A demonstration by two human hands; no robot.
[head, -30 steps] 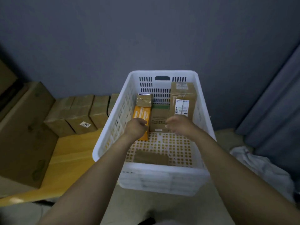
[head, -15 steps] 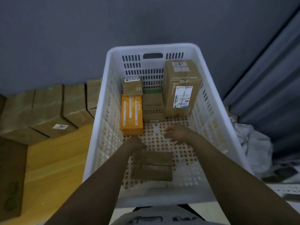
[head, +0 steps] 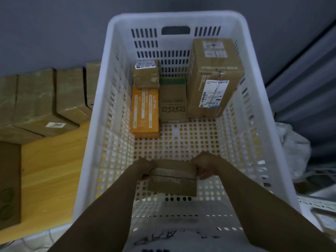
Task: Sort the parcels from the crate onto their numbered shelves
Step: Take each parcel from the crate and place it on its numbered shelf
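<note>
L hand [head: 145, 167] & R hand [head: 205, 165] each grip a short end of a flat brown parcel [head: 172, 180], fingers curled over its edges, low in the near part of the white crate [head: 116, 42]. Can't tell if the parcel sits on the perforated floor or is just off it. Well apart at the far end: orange box [head: 144, 110], small taped parcel [head: 146, 73] behind it, brown carton w/ green strip [head: 172, 99] beside them, tall labelled carton [head: 214, 75] at right. Outside, left: wrapped cartons [head: 45, 99] on a wooden surface [head: 54, 160]. Risks, as I judge: an end-only hold may let the parcel tip or slip, or it may catch the near crate wall coming up. No number shows on it, so wrong shelf is possible. Shelves aren't in view; fingertips are hidden under the parcel; its top print is blurred, light is dim.
</note>
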